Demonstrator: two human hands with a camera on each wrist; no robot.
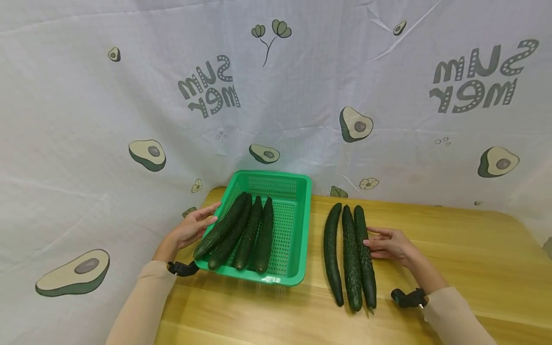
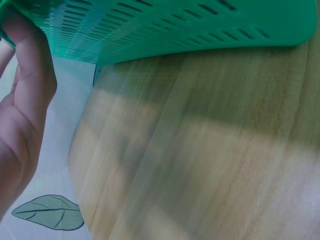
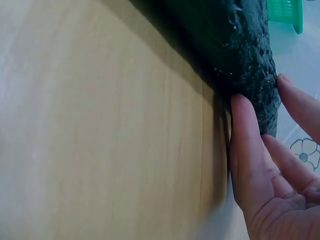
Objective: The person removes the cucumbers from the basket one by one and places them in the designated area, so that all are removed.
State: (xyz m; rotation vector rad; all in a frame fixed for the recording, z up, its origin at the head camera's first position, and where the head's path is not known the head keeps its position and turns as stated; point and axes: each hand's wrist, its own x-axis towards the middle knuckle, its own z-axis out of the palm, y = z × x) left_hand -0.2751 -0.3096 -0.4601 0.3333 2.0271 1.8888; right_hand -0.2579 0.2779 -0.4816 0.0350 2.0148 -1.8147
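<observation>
My left hand (image 1: pixel 194 229) is at the left rim of a green plastic basket (image 1: pixel 304 230), fingertips touching it, fingers fairly straight. Several dark green cucumbers (image 1: pixel 244 235) lie lengthwise in the basket's left part. In the left wrist view, the thumb reaches up to the basket's slotted side (image 2: pixel 150 30). To the right of the basket, three long cucumbers lie side by side on the table. My right hand (image 1: pixel 390 245) touches the rightmost cucumber (image 1: pixel 364 258) with extended fingertips. The right wrist view shows fingers (image 3: pixel 247 135) on either side of that cucumber's far end.
Beside the rightmost cucumber lie a middle cucumber (image 1: pixel 351 263) and a slightly curved left one (image 1: pixel 331 254). The wooden table (image 1: pixel 465 254) extends to the right. A white cloth (image 1: pixel 310 86) with avocado prints hangs behind the table and along its left side.
</observation>
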